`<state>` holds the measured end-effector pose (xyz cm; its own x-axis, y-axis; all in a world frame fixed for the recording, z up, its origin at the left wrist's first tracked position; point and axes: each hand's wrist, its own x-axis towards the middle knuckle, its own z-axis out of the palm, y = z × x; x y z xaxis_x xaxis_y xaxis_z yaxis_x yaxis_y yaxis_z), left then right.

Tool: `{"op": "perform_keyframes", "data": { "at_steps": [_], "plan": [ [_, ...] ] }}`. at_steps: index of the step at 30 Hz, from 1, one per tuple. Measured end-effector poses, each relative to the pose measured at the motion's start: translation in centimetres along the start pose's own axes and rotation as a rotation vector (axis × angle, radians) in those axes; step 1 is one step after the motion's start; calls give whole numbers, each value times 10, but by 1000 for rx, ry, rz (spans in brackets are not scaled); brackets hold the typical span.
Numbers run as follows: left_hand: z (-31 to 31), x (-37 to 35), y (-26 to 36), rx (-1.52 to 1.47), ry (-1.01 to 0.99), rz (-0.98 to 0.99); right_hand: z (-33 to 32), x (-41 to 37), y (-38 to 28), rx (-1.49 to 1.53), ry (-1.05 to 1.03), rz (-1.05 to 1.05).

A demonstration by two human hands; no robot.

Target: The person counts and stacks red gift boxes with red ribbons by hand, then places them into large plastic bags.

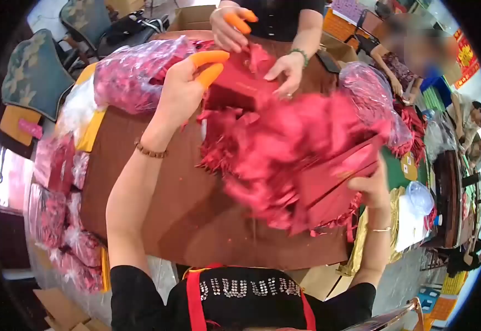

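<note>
My right hand [374, 182] grips the right side of a big bundle of red envelopes [334, 187] with loose ribbon ends. Motion smears the bundle, and it spreads over the middle of the table. My left hand [182, 91] is raised at the upper left, with orange covers on its thumb and forefinger. Those two fingers are apart, and nothing shows between them. Just beyond, a flat red envelope [240, 83] lies by a co-worker's hands [287, 71]. A heap of red ribbons [218, 149] sits under the bundle's left side.
The brown table [141, 220] lies before me. Clear bags of red goods [135, 74] stand at its far left, with more plastic-wrapped packs [47, 215] along the left edge. Another full bag [373, 94] is at the far right. Chairs [39, 71] stand behind; other people work on the right.
</note>
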<state>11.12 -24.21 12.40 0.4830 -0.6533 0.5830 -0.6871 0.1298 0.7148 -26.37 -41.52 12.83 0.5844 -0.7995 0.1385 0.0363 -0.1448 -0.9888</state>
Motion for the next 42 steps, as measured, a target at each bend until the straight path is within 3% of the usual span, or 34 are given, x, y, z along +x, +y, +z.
{"op": "perform_keyframes", "data": {
  "at_steps": [2, 3, 4, 5, 6, 9, 11, 13, 16, 20, 22, 29, 32, 35, 37, 38, 39, 41, 42],
  "plan": [
    [-21, -18, 23, -222, -35, -190, 55, -23, -9, 55, -122, 123],
    [-34, -33, 29, -209, -22, -191, 74, -31, -4, 16, -194, 188],
    [-50, -49, 34, -307, -94, -233, 96, -37, -6, -159, -334, 173],
    [-66, -66, 38, -406, -166, -274, 117, -42, 4, -127, -448, 170],
    [-83, -88, 27, -613, -315, -274, 137, -47, 21, -122, -540, 90],
    [-120, -147, 38, -687, -381, -206, 202, -47, 13, -248, -838, -163],
    [-135, -179, 62, -249, -292, -200, 239, -49, 13, -423, -881, -434],
    [-147, -194, 83, 313, -353, 56, 270, -52, 18, -649, -947, -566],
    [-126, -213, 89, 697, -486, -10, 295, -51, 41, -697, -951, -822],
    [-119, -235, 56, 622, -394, -82, 289, -54, 38, -793, -1004, -843],
    [-116, -241, 49, 384, -248, -100, 281, -57, 39, -802, -1095, -753],
    [-110, -257, 27, 198, -207, -230, 282, -52, 52, -548, -1102, -627],
    [-116, -254, 26, 290, -302, -226, 278, -50, 68, -448, -1123, -632],
    [-118, -253, 21, 374, -370, -202, 276, -59, 60, -362, -1037, -650],
    [-115, -252, 19, 405, -389, -187, 279, -71, 42, -647, -897, -577],
    [-112, -249, 19, 391, -362, -187, 287, -80, 37, -617, -766, -610],
    [-111, -247, 18, 376, -335, -183, 292, -83, 38, -618, -768, -608],
    [-114, -245, 17, 370, -338, -199, 299, -83, 43, -669, -665, -807],
    [-116, -245, 17, 360, -339, -209, 299, -83, 43, -603, -675, -730]
  ]
}}
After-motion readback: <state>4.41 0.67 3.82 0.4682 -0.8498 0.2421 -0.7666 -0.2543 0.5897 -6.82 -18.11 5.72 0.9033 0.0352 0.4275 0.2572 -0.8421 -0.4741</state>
